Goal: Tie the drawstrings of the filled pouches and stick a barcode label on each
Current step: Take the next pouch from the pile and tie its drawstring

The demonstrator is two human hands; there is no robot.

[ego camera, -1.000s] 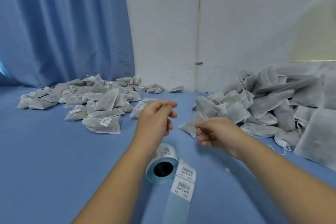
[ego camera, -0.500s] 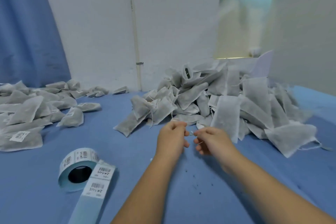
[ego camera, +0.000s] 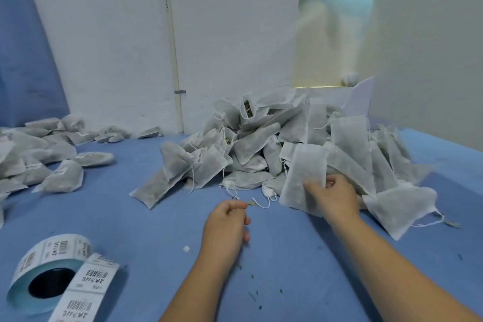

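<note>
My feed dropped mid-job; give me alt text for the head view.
The right hand grips a white pouch at the front of the unlabelled pile on the blue table. The left hand, fingers curled, hangs beside it; the barcode label roll lies near left, labelled pouches beyond.

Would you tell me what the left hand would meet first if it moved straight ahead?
Probably the loose white drawstring just ahead of the left hand, then the pile of grey-white fabric pouches; depth is unclear.
</note>
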